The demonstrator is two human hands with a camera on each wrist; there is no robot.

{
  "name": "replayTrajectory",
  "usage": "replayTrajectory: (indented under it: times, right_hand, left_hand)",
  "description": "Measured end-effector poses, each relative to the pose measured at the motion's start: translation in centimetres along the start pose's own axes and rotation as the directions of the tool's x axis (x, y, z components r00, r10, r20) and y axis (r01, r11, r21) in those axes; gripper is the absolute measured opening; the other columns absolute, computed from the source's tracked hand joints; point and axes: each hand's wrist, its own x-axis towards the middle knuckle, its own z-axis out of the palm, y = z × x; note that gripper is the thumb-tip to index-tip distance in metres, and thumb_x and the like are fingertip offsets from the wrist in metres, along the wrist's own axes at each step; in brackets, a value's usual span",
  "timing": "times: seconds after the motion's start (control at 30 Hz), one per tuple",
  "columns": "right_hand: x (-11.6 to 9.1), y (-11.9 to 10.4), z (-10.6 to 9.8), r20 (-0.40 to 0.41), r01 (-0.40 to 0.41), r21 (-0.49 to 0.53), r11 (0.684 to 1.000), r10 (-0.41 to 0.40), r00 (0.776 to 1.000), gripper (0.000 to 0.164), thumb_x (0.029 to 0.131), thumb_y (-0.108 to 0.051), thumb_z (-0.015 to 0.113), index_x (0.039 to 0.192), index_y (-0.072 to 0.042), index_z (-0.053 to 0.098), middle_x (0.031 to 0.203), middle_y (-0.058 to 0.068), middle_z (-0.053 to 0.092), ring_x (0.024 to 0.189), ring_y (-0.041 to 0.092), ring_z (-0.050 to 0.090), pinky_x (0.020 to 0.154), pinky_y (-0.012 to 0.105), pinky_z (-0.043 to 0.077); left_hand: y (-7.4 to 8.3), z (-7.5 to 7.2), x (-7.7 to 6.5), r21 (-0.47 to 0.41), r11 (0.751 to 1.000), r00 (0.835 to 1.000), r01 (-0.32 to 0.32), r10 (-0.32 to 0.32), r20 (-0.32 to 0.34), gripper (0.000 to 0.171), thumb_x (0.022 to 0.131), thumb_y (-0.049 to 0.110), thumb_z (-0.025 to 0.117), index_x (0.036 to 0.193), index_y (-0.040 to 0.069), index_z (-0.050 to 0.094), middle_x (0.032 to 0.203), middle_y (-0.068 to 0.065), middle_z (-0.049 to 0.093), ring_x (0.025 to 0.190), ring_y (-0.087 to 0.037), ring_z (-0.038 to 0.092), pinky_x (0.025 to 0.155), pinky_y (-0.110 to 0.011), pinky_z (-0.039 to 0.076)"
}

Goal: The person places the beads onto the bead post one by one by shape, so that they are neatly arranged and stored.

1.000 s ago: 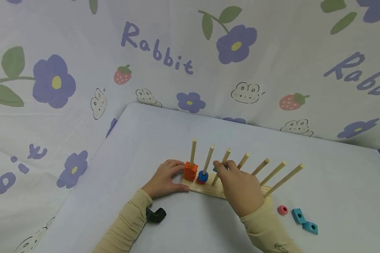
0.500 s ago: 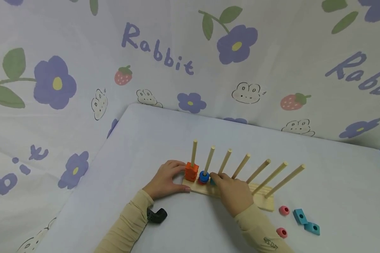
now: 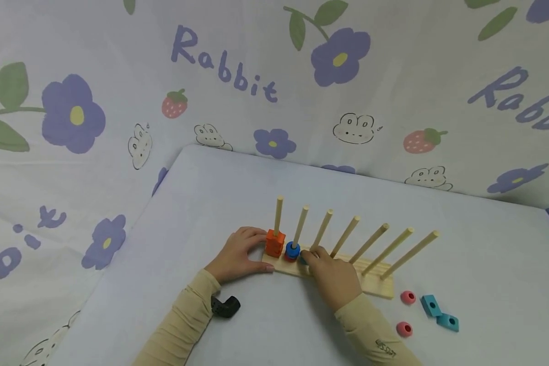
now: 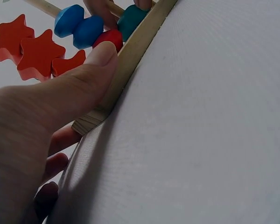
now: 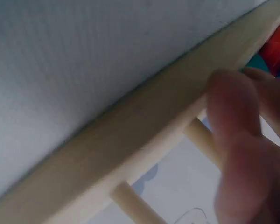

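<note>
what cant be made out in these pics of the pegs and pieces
Head: part of the black object, behind the left sleeve.
Head: the print on the right sleeve, too small to read.
Left wrist: part of the lowest orange piece, behind the left grip.
Left wrist: part of the teal piece, behind the right grip.
</note>
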Motion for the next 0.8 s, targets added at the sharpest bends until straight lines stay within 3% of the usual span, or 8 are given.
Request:
replayTrajectory:
  times: [0.17,0.33,0.47,0.6,0.67,0.7,0.73,0.8]
  right_hand:
    - [-0.8,0.2,-1.9,0.011,-0.011,0.010,1.000,0.011,1.000,0.029,0.083,-0.015,0.075,0.109,-0.020,0.067,0.113,0.006,0.066,0.039,0.003,0.033,0.034,0.019,0.024]
    - [-2.8,1.3,-5.8,-0.027,-0.050,0.092,0.994,0.053,0.998,0.029,0.080,-0.008,0.076,0.106,-0.020,0.070,0.104,0.002,0.069,0.054,0.010,0.060,0.039,0.021,0.038]
    - [-5.5,3.9,-8.2,-0.086,-0.098,0.107,0.989,0.107,0.991,0.031,0.072,-0.004,0.081,0.099,-0.016,0.072,0.086,-0.001,0.069,0.057,0.011,0.062,0.043,0.025,0.043]
    - [-8.9,7.6,-8.9,0.002,-0.252,0.110,0.961,0.253,0.967,0.039,0.072,-0.009,0.081,0.108,-0.012,0.068,0.091,0.007,0.069,0.063,0.020,0.063,0.048,0.035,0.048]
    - [-10.5,9.6,-8.8,0.143,-0.367,0.096,0.925,0.352,0.925,0.044,0.076,-0.014,0.079,0.117,-0.009,0.064,0.103,0.016,0.066,0.077,0.031,0.063,0.057,0.044,0.052]
    - [-11.2,10.5,-8.6,0.227,-0.426,0.078,0.901,0.400,0.888,0.047,0.077,-0.018,0.078,0.120,-0.007,0.061,0.108,0.020,0.064,0.085,0.036,0.062,0.063,0.049,0.052]
    - [-11.8,11.4,-8.3,0.303,-0.475,0.055,0.878,0.438,0.846,0.051,0.079,-0.021,0.078,0.123,-0.005,0.059,0.113,0.025,0.060,0.092,0.042,0.060,0.067,0.054,0.051]
    - [-12.6,13.0,-7.6,0.462,-0.566,-0.013,0.824,0.507,0.728,0.060,0.080,-0.030,0.076,0.127,0.000,0.055,0.118,0.032,0.053,0.100,0.049,0.054,0.075,0.060,0.049]
  left_hand:
    - [-0.2,0.2,0.1,-0.006,1.000,1.000,-0.004,0.004,-0.002,0.068,0.071,0.059,0.076,0.126,0.021,0.062,0.129,0.004,0.055,0.125,-0.015,0.043,0.101,-0.044,0.036]
    - [-0.4,0.4,0.2,-0.004,1.000,1.000,-0.016,0.016,-0.011,0.068,0.071,0.060,0.076,0.126,0.022,0.062,0.129,0.005,0.055,0.125,-0.015,0.043,0.100,-0.044,0.037]
    - [-0.3,0.3,0.1,-0.014,1.000,0.999,-0.021,0.020,-0.027,0.069,0.071,0.058,0.077,0.126,0.021,0.062,0.129,0.004,0.056,0.125,-0.016,0.044,0.100,-0.047,0.037]
    - [-0.2,0.3,0.0,-0.011,1.000,1.000,-0.012,0.012,-0.024,0.069,0.071,0.057,0.077,0.127,0.021,0.062,0.130,0.004,0.056,0.126,-0.017,0.043,0.101,-0.047,0.037]
    - [-0.3,0.2,-0.1,-0.011,1.000,1.000,-0.010,0.009,-0.024,0.069,0.071,0.058,0.077,0.126,0.020,0.062,0.130,0.004,0.056,0.126,-0.017,0.043,0.101,-0.047,0.036]
    - [-0.3,0.2,-0.1,-0.010,1.000,1.000,-0.009,0.009,-0.022,0.069,0.071,0.058,0.077,0.126,0.020,0.062,0.130,0.004,0.056,0.126,-0.017,0.043,0.102,-0.047,0.036]
    - [-0.3,0.2,-0.1,-0.012,1.000,1.000,-0.010,0.010,-0.021,0.068,0.071,0.058,0.077,0.126,0.020,0.062,0.130,0.004,0.056,0.126,-0.017,0.043,0.102,-0.047,0.036]
    - [-0.3,0.1,0.0,-0.012,1.000,1.000,-0.008,0.008,-0.014,0.068,0.071,0.058,0.077,0.125,0.020,0.062,0.130,0.003,0.056,0.126,-0.017,0.043,0.103,-0.046,0.035]
